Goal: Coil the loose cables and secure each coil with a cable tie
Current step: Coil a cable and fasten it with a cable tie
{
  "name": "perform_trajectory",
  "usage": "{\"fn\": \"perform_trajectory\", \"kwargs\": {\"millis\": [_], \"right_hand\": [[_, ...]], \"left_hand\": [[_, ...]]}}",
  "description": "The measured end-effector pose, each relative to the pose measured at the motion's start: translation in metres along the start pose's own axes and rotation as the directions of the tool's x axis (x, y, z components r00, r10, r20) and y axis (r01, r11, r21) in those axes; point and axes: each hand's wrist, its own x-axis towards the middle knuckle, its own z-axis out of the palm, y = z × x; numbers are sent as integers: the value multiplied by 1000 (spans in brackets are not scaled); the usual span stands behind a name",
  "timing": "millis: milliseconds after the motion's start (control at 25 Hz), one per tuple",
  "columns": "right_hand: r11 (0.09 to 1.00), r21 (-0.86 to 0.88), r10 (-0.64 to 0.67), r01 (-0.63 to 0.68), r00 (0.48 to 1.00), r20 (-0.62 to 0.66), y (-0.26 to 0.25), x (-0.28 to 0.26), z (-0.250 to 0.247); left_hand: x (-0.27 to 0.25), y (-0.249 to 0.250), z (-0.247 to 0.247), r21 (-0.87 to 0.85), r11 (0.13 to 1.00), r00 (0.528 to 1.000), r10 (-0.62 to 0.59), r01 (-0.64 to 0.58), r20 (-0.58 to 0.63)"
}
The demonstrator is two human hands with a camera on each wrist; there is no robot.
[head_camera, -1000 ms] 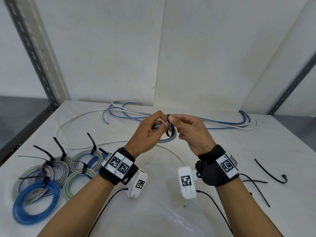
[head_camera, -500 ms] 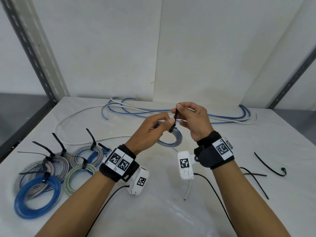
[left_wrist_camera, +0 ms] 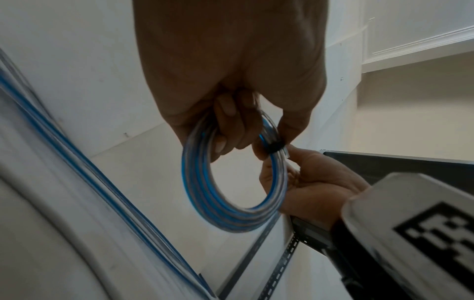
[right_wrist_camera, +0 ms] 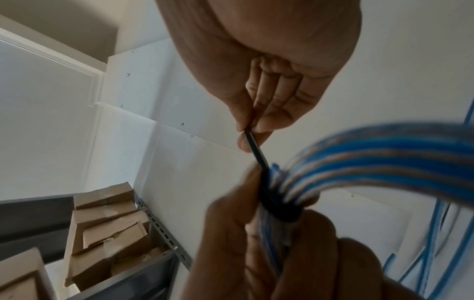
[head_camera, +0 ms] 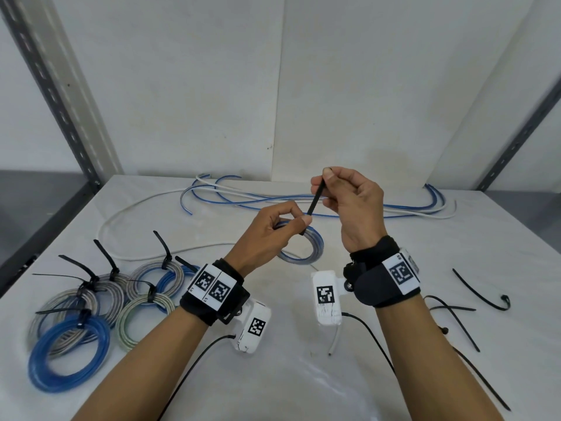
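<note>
My left hand (head_camera: 285,226) grips a small coil of blue and clear cable (head_camera: 312,247) above the white table (head_camera: 303,375); the same coil (left_wrist_camera: 231,203) hangs from its curled fingers in the left wrist view. A black cable tie (head_camera: 314,202) is looped snug round the coil (right_wrist_camera: 359,166). My right hand (head_camera: 343,189) pinches the tie's free tail (right_wrist_camera: 254,148) between thumb and forefinger, up and to the right of the left hand, with the strap taut. The tie's band (left_wrist_camera: 274,147) sits beside the left thumb.
Several tied coils (head_camera: 91,302) lie at the front left. Loose blue and white cables (head_camera: 273,199) run along the back of the table. Spare black ties (head_camera: 479,293) lie at the right. Grey shelf posts (head_camera: 54,95) stand at both sides.
My right hand has risen up and away to the right with the tie's tail, and the loop has drawn tight round the coil. The left hand has held the coil almost still.
</note>
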Motion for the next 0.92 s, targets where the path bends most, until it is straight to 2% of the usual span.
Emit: {"fn": "perform_trajectory", "kwargs": {"millis": [120, 400, 560, 680, 800, 840, 920], "right_hand": [[1000, -15, -21, 22, 1000, 15, -6, 2, -1], [996, 19, -81, 82, 996, -25, -16, -4, 8], [997, 26, -73, 73, 997, -13, -23, -17, 17], [995, 91, -56, 44, 990, 128, -42, -30, 25], [989, 144, -79, 28, 929, 361, -65, -44, 37], [990, 132, -100, 50, 909, 404, -72, -47, 42], [988, 77, -154, 133, 899, 410, -80, -52, 55]], "left_hand": [[-1, 4, -3, -34, 999, 1000, -28, 28, 4], [-8, 19, -6, -5, 998, 998, 58, -58, -17], [-21, 28, -11, -32, 999, 1000, 27, -27, 9], [-28, 39, -31, -47, 993, 994, 105, -104, 15], [-33, 49, -53, -59, 988, 983, 148, -143, 108], [-38, 55, -58, -73, 990, 985, 130, -122, 110], [-49, 63, -65, -34, 995, 993, 100, -98, 59]]}}
